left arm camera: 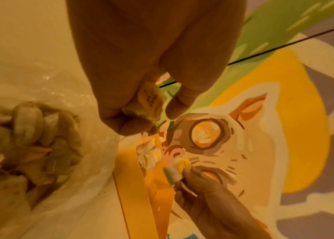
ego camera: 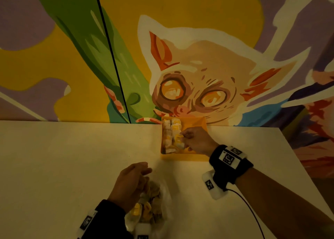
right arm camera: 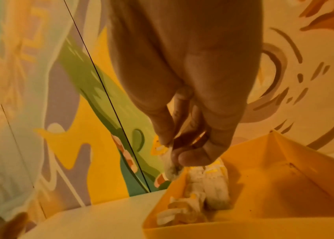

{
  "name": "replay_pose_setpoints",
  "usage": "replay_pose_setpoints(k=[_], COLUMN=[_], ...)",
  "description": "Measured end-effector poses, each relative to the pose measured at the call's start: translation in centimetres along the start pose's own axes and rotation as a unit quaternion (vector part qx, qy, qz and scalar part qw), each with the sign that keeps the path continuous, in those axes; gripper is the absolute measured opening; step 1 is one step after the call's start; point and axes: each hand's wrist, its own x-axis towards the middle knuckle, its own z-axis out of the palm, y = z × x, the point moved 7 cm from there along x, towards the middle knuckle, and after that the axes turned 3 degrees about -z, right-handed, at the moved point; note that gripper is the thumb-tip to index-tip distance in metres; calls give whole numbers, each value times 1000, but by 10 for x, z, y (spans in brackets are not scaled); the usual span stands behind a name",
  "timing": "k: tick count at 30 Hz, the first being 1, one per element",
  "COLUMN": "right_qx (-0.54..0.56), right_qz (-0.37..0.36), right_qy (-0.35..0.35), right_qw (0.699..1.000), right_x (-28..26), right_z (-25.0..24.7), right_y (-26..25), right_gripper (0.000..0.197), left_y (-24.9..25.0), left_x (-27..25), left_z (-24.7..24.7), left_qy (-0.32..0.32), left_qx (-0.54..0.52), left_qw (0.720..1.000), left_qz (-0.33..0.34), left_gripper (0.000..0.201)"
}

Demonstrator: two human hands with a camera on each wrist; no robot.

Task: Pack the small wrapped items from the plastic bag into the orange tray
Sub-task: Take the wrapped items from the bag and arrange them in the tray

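Observation:
The orange tray (ego camera: 202, 124) stands against the wall, its left part filled with several small white-and-yellow wrapped items (ego camera: 170, 135). My right hand (ego camera: 196, 140) reaches over the tray and pinches one wrapped item (left arm camera: 175, 170) between thumb and fingers, just above the packed ones (right arm camera: 207, 186). The clear plastic bag (ego camera: 153, 206) lies on the table near me with several more items (left arm camera: 33, 132) inside. My left hand (ego camera: 132, 182) hovers over the bag's mouth and pinches another wrapped item (left arm camera: 150, 101).
A cream table (ego camera: 72, 157) runs to a painted mural wall (ego camera: 198, 67). The table's right edge (ego camera: 305, 168) falls away beside the tray. A black cable (ego camera: 249, 208) trails from my right wrist band across the table.

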Motion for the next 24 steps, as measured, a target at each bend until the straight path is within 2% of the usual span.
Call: replay_pose_setpoints(k=[4, 9, 14, 24], right_qx=[-49, -114, -152, -159], right_qz=[53, 101, 119, 121], right_qy=[-23, -41, -59, -48], right_qw=[997, 988, 979, 979], right_x=[42, 75, 93, 110], right_z=[4, 13, 19, 18], right_y=[16, 37, 49, 50], right_gripper=[19, 21, 27, 24], left_y=[4, 9, 7, 3], left_x=[9, 20, 25, 23], left_z=[0, 3, 2, 2], left_qy=[18, 0, -5, -14], left_qx=[-64, -100, -85, -63], left_qw=[998, 995, 996, 998], left_qz=[-12, -25, -28, -20], left_gripper=[14, 15, 35, 36])
